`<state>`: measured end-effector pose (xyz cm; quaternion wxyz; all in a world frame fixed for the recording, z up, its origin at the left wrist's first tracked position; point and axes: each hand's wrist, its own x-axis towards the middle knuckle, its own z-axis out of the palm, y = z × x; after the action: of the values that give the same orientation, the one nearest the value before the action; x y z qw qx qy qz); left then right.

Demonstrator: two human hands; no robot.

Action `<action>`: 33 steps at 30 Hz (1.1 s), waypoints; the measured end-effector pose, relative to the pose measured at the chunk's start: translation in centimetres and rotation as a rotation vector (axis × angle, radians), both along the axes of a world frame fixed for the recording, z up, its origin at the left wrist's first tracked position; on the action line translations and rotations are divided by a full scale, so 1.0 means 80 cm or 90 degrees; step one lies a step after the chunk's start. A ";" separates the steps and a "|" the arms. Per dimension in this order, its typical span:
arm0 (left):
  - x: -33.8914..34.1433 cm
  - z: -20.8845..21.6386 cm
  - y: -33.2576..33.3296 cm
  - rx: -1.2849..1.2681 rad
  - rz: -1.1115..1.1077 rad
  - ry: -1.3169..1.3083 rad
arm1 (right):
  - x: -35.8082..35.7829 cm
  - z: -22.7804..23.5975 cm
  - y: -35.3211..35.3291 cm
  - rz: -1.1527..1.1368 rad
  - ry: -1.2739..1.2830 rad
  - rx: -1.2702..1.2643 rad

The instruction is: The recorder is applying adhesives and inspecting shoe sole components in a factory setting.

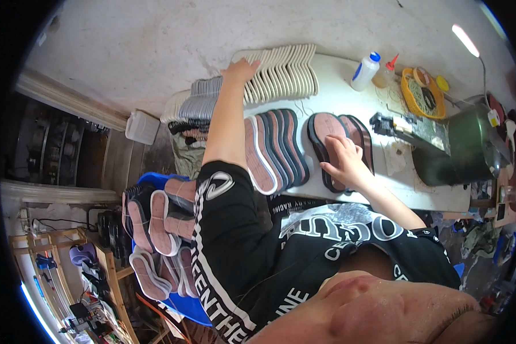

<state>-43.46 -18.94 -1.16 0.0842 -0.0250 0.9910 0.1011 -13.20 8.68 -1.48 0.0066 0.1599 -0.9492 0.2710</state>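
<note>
My left hand (242, 71) reaches to the far side of the table, onto the near-left end of a long row of cream shoe soles (286, 71) standing on edge. Its fingers are apart; I see no sole lifted in them. Grey soles (199, 106) stand in a row beside that forearm. My right hand (345, 159) lies open, fingers spread, on a pink-topped, dark-edged sole (328, 125). Another dark-edged sole (358, 135) shows partly beneath and beside it. Left of them, several pink-topped soles (275, 149) overlap in a fanned row, the leftmost edged in white.
On the white table (332, 74) stand a white bottle (365, 71) with a blue cap, a red-tipped bottle (385, 73), a yellow basket (421, 94) and a sewing machine (410, 131). A blue bin (186, 307) of bundled soles is at my left. A white jug (142, 127) stands beyond it.
</note>
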 end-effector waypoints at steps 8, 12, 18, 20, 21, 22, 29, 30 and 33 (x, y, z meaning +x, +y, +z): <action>0.128 -0.008 0.076 0.068 -0.154 0.448 | 0.040 -0.015 0.028 -0.104 -0.073 -0.090; 0.284 -0.016 0.118 0.179 -0.226 0.400 | 0.042 -0.015 0.034 -0.111 0.031 0.009; 0.381 -0.056 0.158 0.552 -0.084 0.068 | 0.027 -0.040 0.052 -0.141 -0.055 -0.260; 0.386 -0.057 0.177 0.581 0.016 0.157 | 0.021 -0.039 0.055 -0.109 -0.117 -0.275; 0.385 -0.056 0.180 0.578 0.016 0.160 | 0.020 -0.027 0.054 -0.115 -0.167 -0.309; 0.383 -0.058 0.181 0.578 0.051 0.141 | 0.019 -0.033 0.053 -0.114 -0.166 -0.311; 0.371 -0.068 0.188 0.801 0.271 0.082 | 0.035 -0.046 0.050 -0.021 0.074 -0.205; 0.369 -0.066 0.189 0.785 0.264 0.063 | 0.037 -0.042 0.048 -0.009 0.096 -0.145; 0.364 -0.079 0.179 0.719 0.204 0.081 | 0.044 -0.017 0.040 0.073 0.125 -0.104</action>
<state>-14.32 -4.59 -7.49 0.0084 -0.1192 0.7705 0.6261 -9.64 11.84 -2.83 0.0966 0.2386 -0.9080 0.3307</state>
